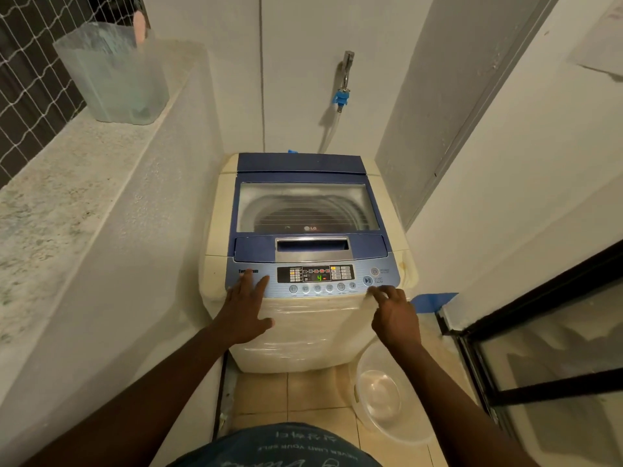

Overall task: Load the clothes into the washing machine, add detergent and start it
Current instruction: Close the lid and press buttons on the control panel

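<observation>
A: Head view, single frame. Your left hand [247, 306] lies flat on the front left corner of the washing machine [303, 318], fingers spread apart, fingertips up on the blue control panel [263, 281], thumb splayed over the cream front wall. It grips nothing.

B: And my right hand?

A: Your right hand [394, 315] sits at the front right edge of the panel, fingers loosely curled and apart, holding nothing. The index fingertip is just below the start/pause button [367, 280]; whether it touches the panel, I cannot tell.

B: Machine state?

A: Lid [306, 246] shut. Through its clear window you see the ribbed drum; any clothes inside cannot be made out. The display [319, 277] shows a green 4 with small red lights lit beside it.

B: Surroundings?

A: Machine stands in a narrow alcove, back to the wall. Behind it a tap [346, 67] with a blue fitting feeds a hose [328, 133] running down to the rear of the machine. On the stone ledge [50, 197] to your left stands a translucent container [114, 75]. On the tiled floor, just right of the machine, rests a clear plastic basin [381, 396]. Blue tape [433, 299] is stuck low on the right wall.
</observation>
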